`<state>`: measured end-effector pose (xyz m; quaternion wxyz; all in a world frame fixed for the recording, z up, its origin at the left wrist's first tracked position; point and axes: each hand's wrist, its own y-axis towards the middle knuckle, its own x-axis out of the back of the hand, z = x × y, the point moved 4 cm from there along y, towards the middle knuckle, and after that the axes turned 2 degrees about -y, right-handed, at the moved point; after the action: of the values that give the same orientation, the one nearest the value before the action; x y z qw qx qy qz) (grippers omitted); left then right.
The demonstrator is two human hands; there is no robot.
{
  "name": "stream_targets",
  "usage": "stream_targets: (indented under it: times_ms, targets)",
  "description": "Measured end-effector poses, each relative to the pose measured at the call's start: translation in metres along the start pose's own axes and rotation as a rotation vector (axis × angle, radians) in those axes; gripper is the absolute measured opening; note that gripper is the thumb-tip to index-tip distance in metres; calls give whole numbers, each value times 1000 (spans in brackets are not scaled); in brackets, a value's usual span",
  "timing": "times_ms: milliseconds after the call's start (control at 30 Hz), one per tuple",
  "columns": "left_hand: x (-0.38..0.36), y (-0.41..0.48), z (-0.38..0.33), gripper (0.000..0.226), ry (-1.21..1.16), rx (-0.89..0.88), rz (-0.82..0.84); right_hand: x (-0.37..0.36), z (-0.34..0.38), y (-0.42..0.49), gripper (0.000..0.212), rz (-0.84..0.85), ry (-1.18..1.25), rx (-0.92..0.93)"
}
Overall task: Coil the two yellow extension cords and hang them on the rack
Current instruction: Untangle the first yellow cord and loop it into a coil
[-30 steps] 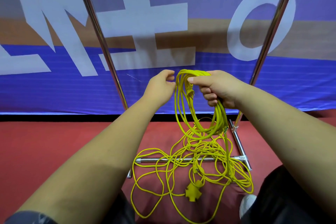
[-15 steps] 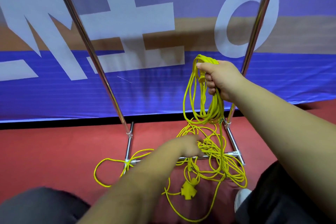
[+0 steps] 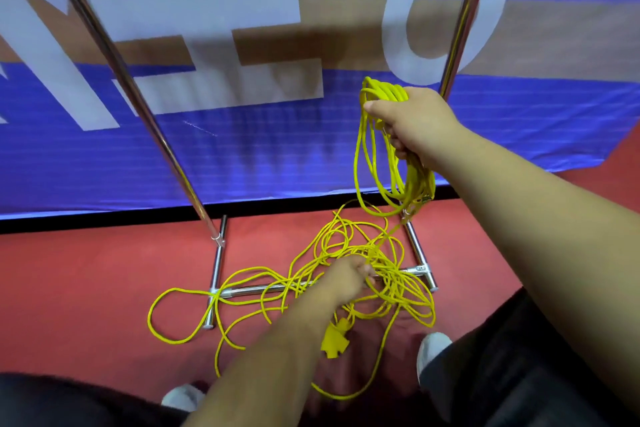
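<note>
Head view: next loop fetched

Lower centre, the left hand has been lowered to the cord tangle at the rack, fingers curled on a strand. Upper right, the coil is clamped by the right hand.

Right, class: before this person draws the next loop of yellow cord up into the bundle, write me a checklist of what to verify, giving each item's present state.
1. The right hand grips the coil at its top: ok.
2. The left hand holds a strand of the loose cord: ok.
3. The loose cord is free of tangles: not ok, its loops overlap in a heap on the floor.
4. The loose cord is clear of the rack base bar: not ok, strands lie across it.
5. The plug end is free to follow: cannot tell, strands cross beside it.
</note>
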<state>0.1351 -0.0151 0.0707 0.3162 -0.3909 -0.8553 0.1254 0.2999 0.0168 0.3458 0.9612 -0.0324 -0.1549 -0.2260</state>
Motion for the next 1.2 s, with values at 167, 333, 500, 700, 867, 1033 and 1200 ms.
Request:
stream_targets:
  times_ms: [167,333,500,700,867,1033,1200]
  targets:
    - [89,-7,-34,28,-76,24,-179,8,5,-2,30,-34,-151,78]
    - [187,-48,-100,33,-166,1,-340,3,15,-4,33,-95,-174,105]
    - [266,-96,-159,17,-311,0,-520,-15,30,-13,36,-114,-88,131]
    - [309,-129,-195,32,-710,60,-427,-51,46,-30,39,-90,45,155]
    - [319,-146,-188,17,-1054,-46,-373,-79,53,-41,32,48,107,184]
    - [316,-140,-154,10,-1375,-78,-358,-108,46,-50,22,327,114,162]
    - [317,-125,-117,41,-1586,-50,-414,-127,34,-56,22,550,267,-14]
